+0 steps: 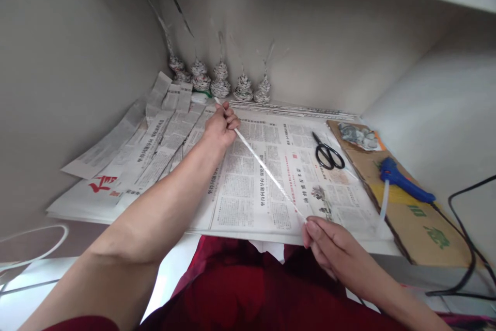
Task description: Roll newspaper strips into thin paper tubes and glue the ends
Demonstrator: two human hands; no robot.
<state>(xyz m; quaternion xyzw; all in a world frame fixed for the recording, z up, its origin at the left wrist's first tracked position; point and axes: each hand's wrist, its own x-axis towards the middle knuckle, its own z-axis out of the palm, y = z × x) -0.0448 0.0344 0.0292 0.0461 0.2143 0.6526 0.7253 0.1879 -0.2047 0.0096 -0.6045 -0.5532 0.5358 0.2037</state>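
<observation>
A thin rolled-paper stick (267, 171) stretches slantwise between my two hands, above newspaper sheets (240, 186). My left hand (222, 123) is closed around it near its far end, and a short tip pokes out beyond the fingers. Close to the table's front edge, my right hand (327, 242) pinches the near end between thumb and fingers. Behind my left hand, several gourd-shaped coiled paper pieces (220, 80) stand in a row against the wall, some with thin strands rising from their tops.
Black-handled scissors (328, 155) lie on the newspaper. At right, a blue glue gun (405, 180) rests on cardboard (434, 243) beside a crumpled packet (358, 136). Paper strips (155, 129) pile up at left. More paper sticks (294, 109) lie along the back. Black cable (470, 248) hangs at right.
</observation>
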